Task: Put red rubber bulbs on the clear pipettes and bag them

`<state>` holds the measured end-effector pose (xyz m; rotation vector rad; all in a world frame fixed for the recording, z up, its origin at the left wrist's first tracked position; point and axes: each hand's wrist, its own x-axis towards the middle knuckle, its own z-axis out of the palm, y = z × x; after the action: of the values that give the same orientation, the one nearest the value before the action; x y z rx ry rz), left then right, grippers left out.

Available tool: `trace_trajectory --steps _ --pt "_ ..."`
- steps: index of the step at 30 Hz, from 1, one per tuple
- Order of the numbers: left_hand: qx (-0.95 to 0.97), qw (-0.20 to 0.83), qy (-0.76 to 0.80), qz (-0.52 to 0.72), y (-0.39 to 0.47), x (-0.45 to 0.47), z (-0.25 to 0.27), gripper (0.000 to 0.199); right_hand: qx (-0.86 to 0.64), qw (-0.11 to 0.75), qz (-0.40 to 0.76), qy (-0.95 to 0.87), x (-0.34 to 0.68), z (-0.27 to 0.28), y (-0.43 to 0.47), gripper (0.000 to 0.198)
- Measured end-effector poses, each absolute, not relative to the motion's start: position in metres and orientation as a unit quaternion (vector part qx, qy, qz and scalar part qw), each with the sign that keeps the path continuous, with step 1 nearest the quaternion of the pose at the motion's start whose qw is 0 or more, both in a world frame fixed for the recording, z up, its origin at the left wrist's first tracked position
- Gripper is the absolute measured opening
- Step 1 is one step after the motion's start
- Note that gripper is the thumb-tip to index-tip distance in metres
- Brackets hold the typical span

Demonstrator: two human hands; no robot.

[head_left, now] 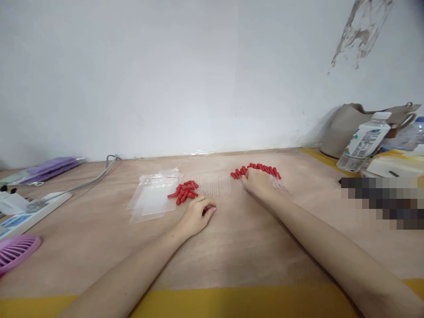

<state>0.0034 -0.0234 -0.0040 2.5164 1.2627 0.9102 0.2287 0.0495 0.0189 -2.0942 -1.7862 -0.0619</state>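
My left hand (pixel 198 216) rests on the table, its fingers loosely curled, with a gap at the thumb and nothing visible in it. Just beyond it lie a pile of loose red rubber bulbs (pixel 183 192) and a row of thin clear tubes (pixel 213 185). Farther right, my right hand (pixel 259 180) is closed over a row of droppers, clear tubes with red bulbs (pixel 265 168) on their far ends. Its fingertips point down among the droppers at the row's left part; what they pinch is hidden. Clear zip bags (pixel 149 198) lie overlapped left of the loose bulbs.
A power strip (pixel 36 216) with a grey cable (pixel 96 180), a pink fan (pixel 20 251) and purple packets (pixel 53 165) are at the left. On the right stand a plastic bottle (pixel 364 141) and a beige bag (pixel 338 128). A white wall (pixel 165 79) closes the far side.
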Motion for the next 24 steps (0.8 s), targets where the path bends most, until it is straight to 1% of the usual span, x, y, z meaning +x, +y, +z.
trace_trajectory --steps 2,4,8,15,21,24 --pt "0.848 0.090 0.425 0.304 -0.024 0.003 -0.004 0.014 -0.728 0.194 -0.023 -0.657 0.217 0.020 0.049 0.033" --pt "0.848 0.091 0.426 0.301 -0.024 0.003 -0.004 0.014 -0.721 0.183 -0.001 -0.668 0.204 0.020 0.050 0.033" --pt "0.848 0.092 0.426 0.300 -0.024 0.003 -0.005 0.014 -0.731 0.154 0.045 -0.663 0.185 0.020 0.059 0.029" --pt "0.852 0.083 0.419 0.301 -0.024 0.003 -0.005 0.013 -0.741 0.123 0.089 -0.654 0.175 0.024 0.071 0.025" --pt "0.848 0.098 0.418 0.311 -0.026 0.003 -0.007 0.012 -0.726 0.158 0.062 -0.666 0.182 0.025 0.057 0.023" --pt "0.833 0.047 0.430 0.344 -0.027 0.002 -0.005 0.010 -0.663 0.217 0.024 -0.716 0.195 0.018 0.040 0.022"
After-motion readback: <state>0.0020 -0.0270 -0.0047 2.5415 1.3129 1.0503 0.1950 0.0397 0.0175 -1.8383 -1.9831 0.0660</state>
